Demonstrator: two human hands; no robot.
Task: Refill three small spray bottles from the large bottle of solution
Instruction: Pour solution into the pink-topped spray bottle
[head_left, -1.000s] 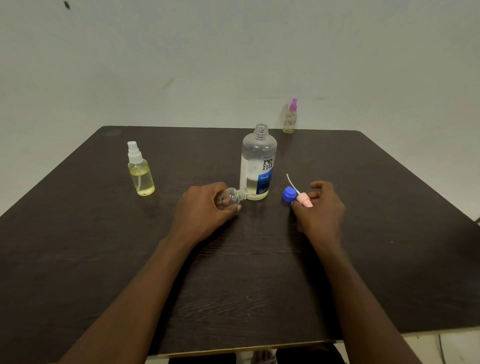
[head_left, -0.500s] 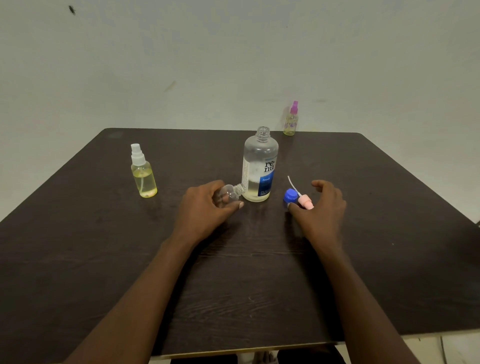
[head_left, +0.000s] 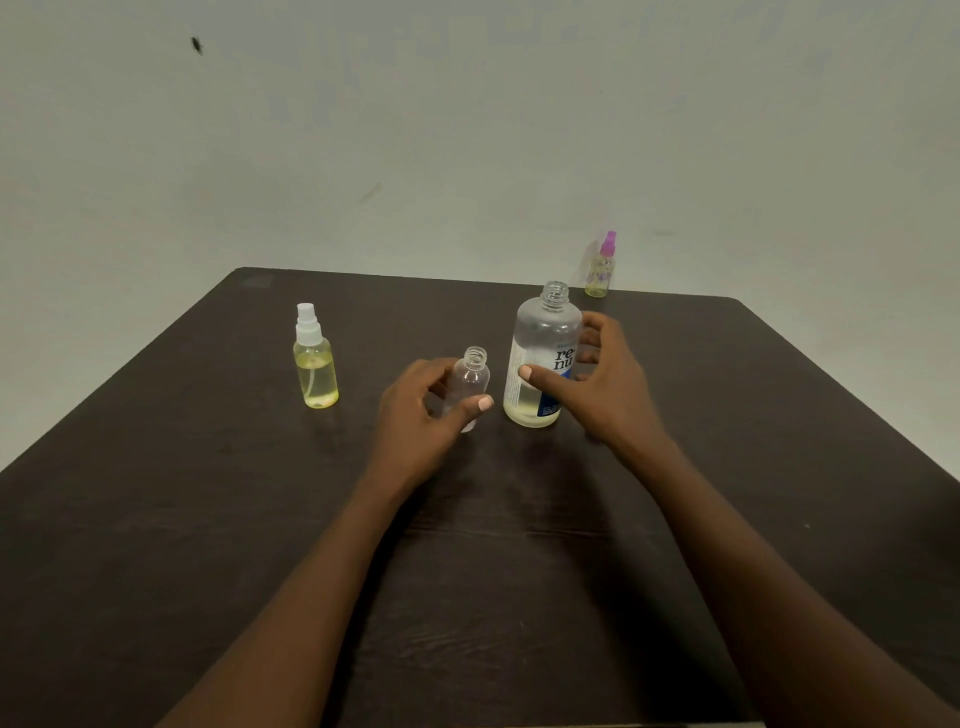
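Uncapped small bottle (head_left: 470, 376) in the left hand (head_left: 415, 415), open large bottle (head_left: 540, 332) beside it in the right hand (head_left: 608, 395)

Only legible text I can log from here: dark letters "re" above "nu" on the white-and-blue label (head_left: 563, 361) of the large bottle (head_left: 545, 327); anything past those letters I cannot make out, and the fine print down the label's left strip is too small to read
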